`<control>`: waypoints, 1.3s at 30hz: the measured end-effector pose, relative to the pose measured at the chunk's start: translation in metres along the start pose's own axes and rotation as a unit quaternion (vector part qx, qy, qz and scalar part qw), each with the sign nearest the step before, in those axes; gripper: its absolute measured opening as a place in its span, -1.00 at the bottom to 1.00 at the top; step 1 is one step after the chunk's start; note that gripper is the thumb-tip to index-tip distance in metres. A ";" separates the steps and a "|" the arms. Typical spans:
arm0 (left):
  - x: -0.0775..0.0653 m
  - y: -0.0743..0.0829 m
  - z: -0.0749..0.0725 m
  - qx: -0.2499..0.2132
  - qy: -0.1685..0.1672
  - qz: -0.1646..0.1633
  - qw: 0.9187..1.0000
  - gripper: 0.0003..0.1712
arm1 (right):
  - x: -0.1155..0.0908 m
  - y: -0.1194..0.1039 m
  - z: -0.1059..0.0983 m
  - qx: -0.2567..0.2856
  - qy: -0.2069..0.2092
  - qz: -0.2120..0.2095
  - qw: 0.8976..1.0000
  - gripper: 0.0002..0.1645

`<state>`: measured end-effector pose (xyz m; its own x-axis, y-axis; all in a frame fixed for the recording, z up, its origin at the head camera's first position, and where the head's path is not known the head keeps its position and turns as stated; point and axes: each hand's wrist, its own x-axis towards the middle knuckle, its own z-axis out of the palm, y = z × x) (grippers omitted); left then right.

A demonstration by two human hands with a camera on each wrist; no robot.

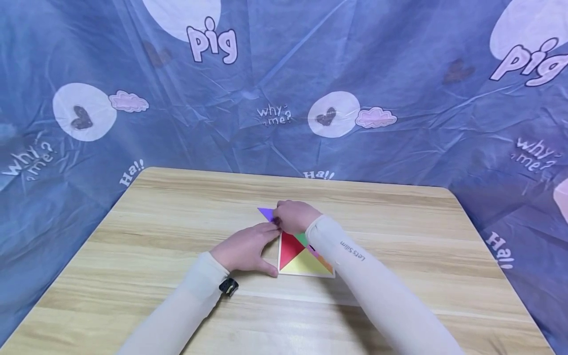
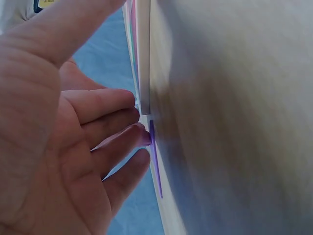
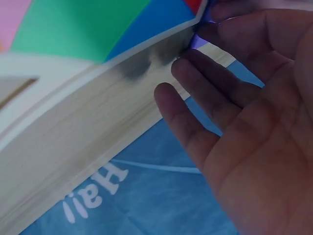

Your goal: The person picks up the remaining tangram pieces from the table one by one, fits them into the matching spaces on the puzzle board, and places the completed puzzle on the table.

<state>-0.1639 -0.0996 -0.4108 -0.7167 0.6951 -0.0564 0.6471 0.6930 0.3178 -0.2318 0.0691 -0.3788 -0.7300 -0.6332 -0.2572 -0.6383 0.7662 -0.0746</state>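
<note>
A tangram set lies in a thin white tray (image 1: 306, 275) on the table. Its red (image 1: 290, 250), yellow (image 1: 306, 266), green (image 3: 83, 29) and blue (image 3: 151, 27) pieces show, with some pink and orange partly under the right forearm. Just past the tray's far left corner, my right hand (image 1: 295, 217) pinches a flat purple triangle (image 1: 266, 213) between thumb and forefinger, its other fingers loose. My left hand (image 1: 244, 249) lies along the tray's left side, thumb at the near corner. Its extended fingertips reach the far corner beside the purple triangle (image 2: 155, 161).
The wooden table (image 1: 177, 217) carries the tray near its middle. Behind it and at both sides hangs a blue printed cloth (image 1: 284, 74). A small black device (image 1: 229, 286) sits at the left wrist, and the right forearm crosses over the tray's right side.
</note>
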 end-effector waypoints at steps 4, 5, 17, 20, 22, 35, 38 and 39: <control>0.001 0.000 0.001 0.004 -0.005 0.005 1.000 0.17 | -0.001 0.008 -0.001 0.021 0.001 0.002 1.000 -0.80; 0.001 0.000 0.002 0.003 -0.007 0.006 1.000 0.16 | -0.001 0.010 -0.002 0.025 0.001 0.002 1.000 -0.81; 0.002 0.004 0.005 0.006 -0.020 -0.008 1.000 0.16 | 0.002 0.014 0.004 0.015 0.003 0.011 1.000 -0.74; 0.001 0.005 0.005 0.006 -0.025 -0.012 1.000 0.14 | 0.003 0.014 0.003 0.011 0.013 0.010 1.000 -0.79; 0.000 0.006 0.005 0.005 -0.031 -0.016 0.999 0.13 | 0.003 0.015 0.002 0.011 0.019 0.012 1.000 -0.83; 0.002 0.005 0.005 -0.005 -0.040 -0.036 0.999 0.14 | 0.002 0.040 0.007 -0.017 0.063 0.054 0.996 -0.85; 0.001 0.004 0.004 -0.007 -0.039 -0.034 0.999 0.14 | 0.002 0.045 0.009 -0.020 0.070 0.054 0.996 -0.87; 0.001 0.004 0.004 -0.006 -0.038 -0.034 0.999 0.14 | 0.002 0.047 0.009 -0.018 0.071 0.058 0.996 -0.87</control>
<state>-0.1615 -0.0954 -0.4137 -0.7364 0.6598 -0.1496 0.5943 0.7365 0.3231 -0.2611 0.1045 -0.3914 -0.8245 -0.5525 -0.1225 -0.5549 0.8318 -0.0165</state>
